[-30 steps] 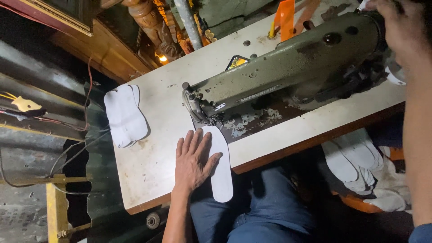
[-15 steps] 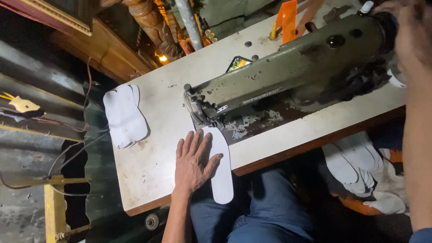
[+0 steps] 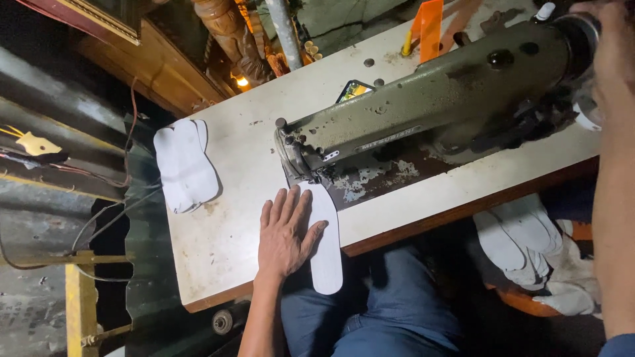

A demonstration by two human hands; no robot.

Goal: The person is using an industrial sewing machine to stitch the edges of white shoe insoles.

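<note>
A: What lies under the hand?

B: A long white insole-shaped piece (image 3: 324, 244) lies flat on the cream sewing table (image 3: 225, 244). Its upper end sits at the needle end of the machine, and its lower end hangs over the table's front edge at 6 o'clock. The left hand (image 3: 284, 235) rests on it, palm down, fingers spread flat and gripping nothing, fingertips pointing to 12 o'clock toward the needle.

A: And the machine?

B: An olive-green industrial sewing machine (image 3: 430, 112) stretches from the insole piece toward 2 o'clock, its paint chipped and the bed beneath it worn. At its far end, near the top right corner, the right hand (image 3: 612, 59) is on the handwheel. I cannot tell whether it grips the wheel or only touches it, since the frame cuts it off.

A: What else is around?

B: At 9 o'clock from the left hand, well apart, a stack of white cut pieces (image 3: 184, 165) sits by the table's left edge. At 3 o'clock, below the table, is a heap of more white pieces (image 3: 529, 251). The person's blue trousers (image 3: 383, 317) show at 6 o'clock.
</note>
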